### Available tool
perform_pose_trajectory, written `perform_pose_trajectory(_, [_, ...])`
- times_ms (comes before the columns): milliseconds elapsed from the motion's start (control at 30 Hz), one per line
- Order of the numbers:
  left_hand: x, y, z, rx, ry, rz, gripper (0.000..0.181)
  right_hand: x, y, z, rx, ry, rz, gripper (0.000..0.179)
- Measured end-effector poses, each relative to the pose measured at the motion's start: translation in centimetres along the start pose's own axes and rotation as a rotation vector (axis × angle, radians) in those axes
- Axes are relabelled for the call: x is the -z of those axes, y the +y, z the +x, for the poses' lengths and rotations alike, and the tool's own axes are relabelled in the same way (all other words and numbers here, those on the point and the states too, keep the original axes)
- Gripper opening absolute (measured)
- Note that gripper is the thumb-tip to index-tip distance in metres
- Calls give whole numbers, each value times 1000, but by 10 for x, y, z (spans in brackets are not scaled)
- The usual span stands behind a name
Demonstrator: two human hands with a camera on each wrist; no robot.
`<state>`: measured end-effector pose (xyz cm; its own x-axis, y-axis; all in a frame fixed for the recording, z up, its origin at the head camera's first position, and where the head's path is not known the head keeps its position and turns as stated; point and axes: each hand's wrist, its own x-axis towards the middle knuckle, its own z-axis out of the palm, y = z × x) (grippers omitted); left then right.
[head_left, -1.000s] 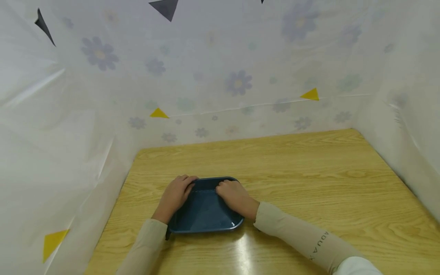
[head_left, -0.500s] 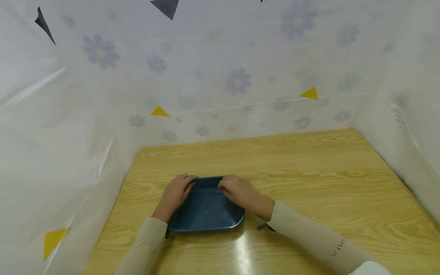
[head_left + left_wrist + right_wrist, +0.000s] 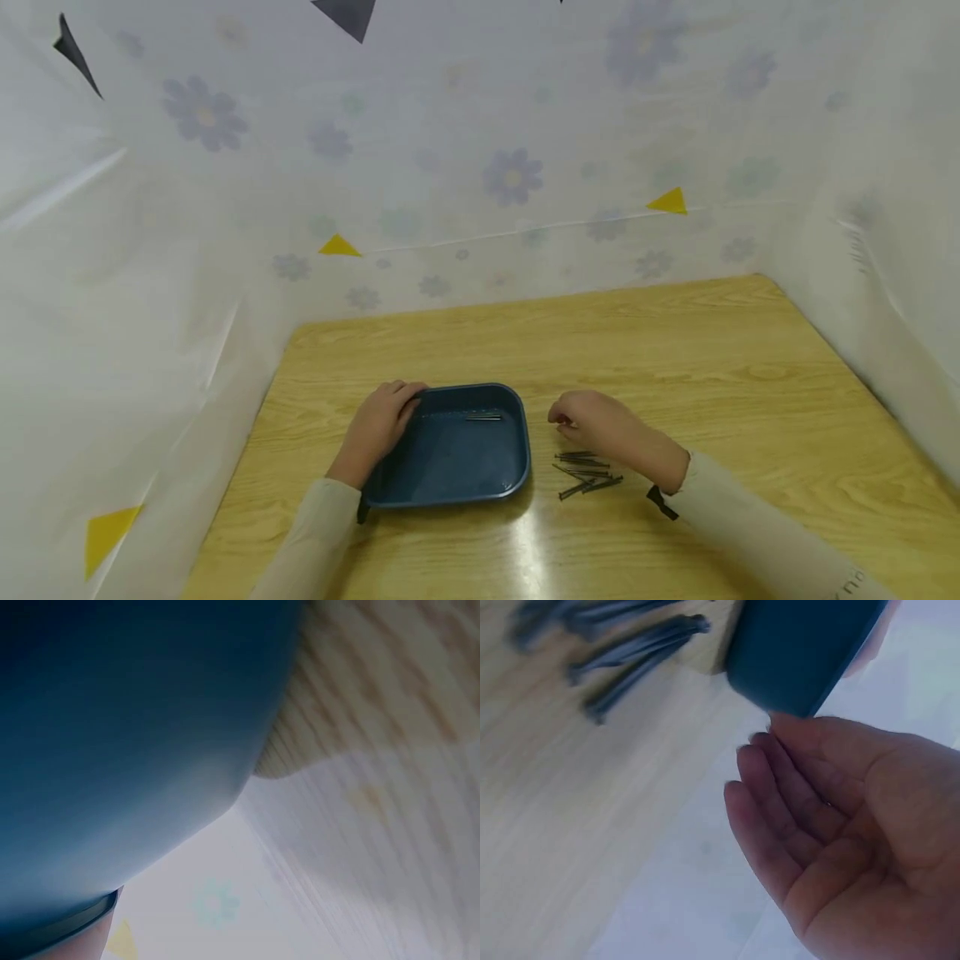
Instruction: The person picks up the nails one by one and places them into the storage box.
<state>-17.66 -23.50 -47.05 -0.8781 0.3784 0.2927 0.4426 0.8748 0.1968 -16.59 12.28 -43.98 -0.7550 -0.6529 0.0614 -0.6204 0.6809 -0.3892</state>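
A dark blue tray [image 3: 450, 462] with raised sides sits on the wooden table. My left hand [image 3: 381, 425] grips its far left rim, thumb on the inner side; the tray's outer wall [image 3: 135, 750] fills much of the left wrist view. A few nails [image 3: 483, 417] lie together inside, near the tray's far right corner. To the right of the tray, several loose nails [image 3: 588, 477] form a small pile on the table. Just beyond that pile hovers my right hand [image 3: 603, 423]. In the right wrist view its loosely bent fingers [image 3: 761, 817] hold nothing.
The wooden tabletop [image 3: 675, 358] stretches behind and to the right of the tray. White flower-patterned sheeting [image 3: 450, 167] walls off the back and both sides. Yellow triangles [image 3: 667, 202] are stuck on it.
My right hand has moved from inside the tray out to the right, over the table. Nails now show in the tray and beside it. The left hand keeps its grip on the rim.
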Motion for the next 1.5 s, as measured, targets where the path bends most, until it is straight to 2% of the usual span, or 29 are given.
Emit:
perform_pose_trajectory(200, [4,0,-1,8,-2,-6,28,-3,15,-19,-20,-99,-15,9])
perform_pose_trajectory(300, [5,-1,-2,12,-3,-2,28,-4,17,-23,-27,-127,18,10])
perform_pose_trajectory(567, [2,-2,-3,6,2,-5,28,-11,21,-26,-5,-133,56,14])
perform_pose_trajectory(800, [1,-3,-4,-1,3,-6,28,-18,21,-26,-42,-175,95,12])
perform_pose_trajectory(1167, [0,-3,-4,10,6,1,28,-19,21,-25,-47,-191,129,11])
perform_pose_trajectory(1500, [1,-1,-4,19,-1,5,28,-23,22,-29,-8,-139,90,16])
